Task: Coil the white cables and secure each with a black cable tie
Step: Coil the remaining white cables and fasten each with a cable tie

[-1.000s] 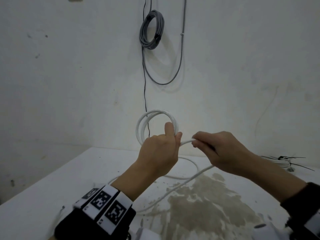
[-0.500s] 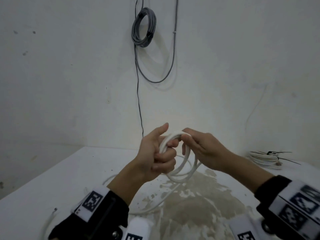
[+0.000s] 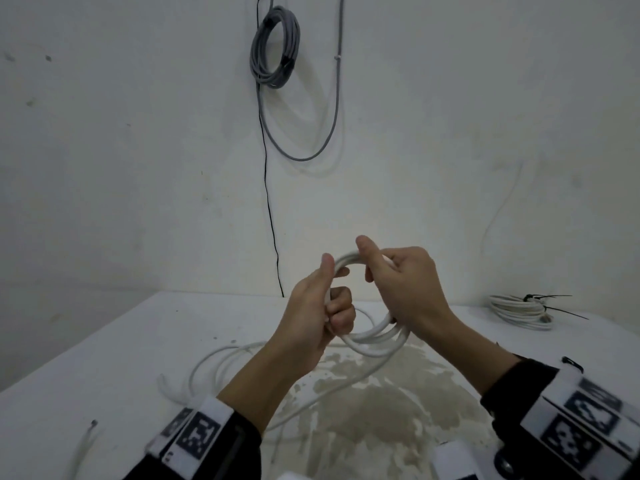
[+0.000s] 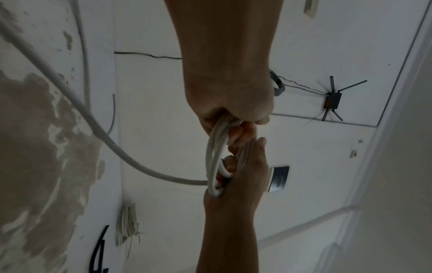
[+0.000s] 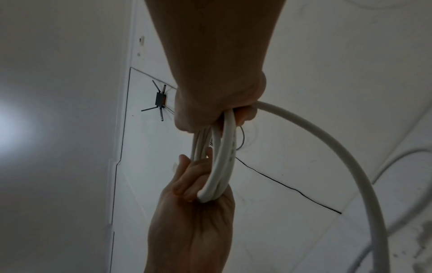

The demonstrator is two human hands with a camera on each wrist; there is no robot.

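Observation:
A white cable coil (image 3: 375, 341) of several loops is held in the air above the table, between both hands. My left hand (image 3: 332, 285) grips its left side, thumb up along the loops. My right hand (image 3: 372, 265) grips the top right side, fingers curled round the strands. The left wrist view shows the coil (image 4: 214, 157) edge-on between the two fists. The cable's loose tail (image 5: 339, 147) arcs away from my right hand (image 5: 224, 114) and lies in slack curves (image 3: 221, 362) on the table. At the far right sits a finished white coil (image 3: 519, 308) bound with a black cable tie (image 3: 540, 299).
The white table (image 3: 104, 375) has a large brown stain (image 3: 374, 410) in front of me. Another cable end (image 3: 86, 441) lies at the near left. A grey cable coil (image 3: 275, 46) and a thin black wire (image 3: 268, 185) hang on the wall behind.
My right hand brought the strand it pinched onto the coil and now grips the coil itself. The coil has tipped down from upright and hangs lower between both hands.

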